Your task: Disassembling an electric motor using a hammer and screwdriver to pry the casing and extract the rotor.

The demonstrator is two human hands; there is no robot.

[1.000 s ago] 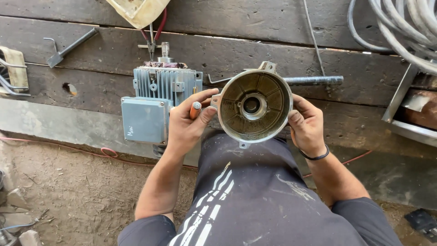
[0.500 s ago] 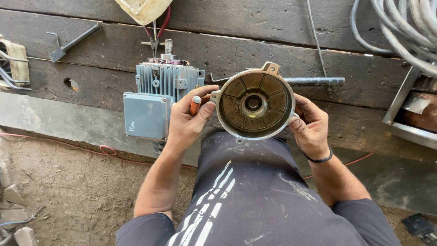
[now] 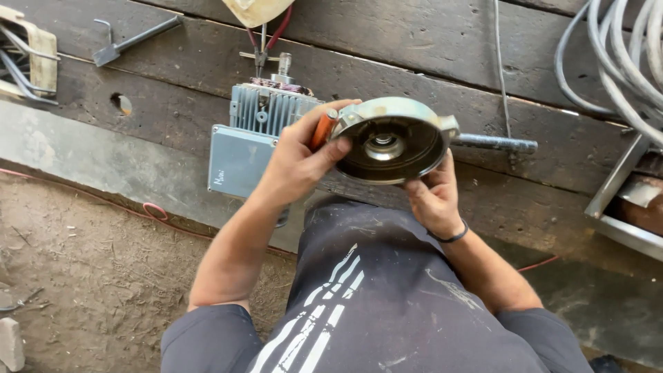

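- The worktop is made of dark, worn wooden planks; it fills the upper part of the view, with bare dirt ground below its front edge.
- A bundle of grey cables lies coiled at the worktop's far right, beside a metal tray.
- A finned grey motor body with a blue-grey terminal box on its side rests on the worktop, just behind the left hand.
- The round metal end cover is held up in front of the person, above the worktop's front edge, tilted so its dark hollow inside with the central bearing seat faces the camera. It looks like a stiff, fairly heavy casting with a dusty surface, not fragile; the thick outer rim is the soundest place to grip, on opposite sides.
- A dark metal rod lies on the planks just right of the cover.
- The left hand has its fingers curled closed on the cover's left rim, and also pinches an orange-handled tool against it.
- The right hand supports the cover from below, fingers wrapped under the lower right rim.
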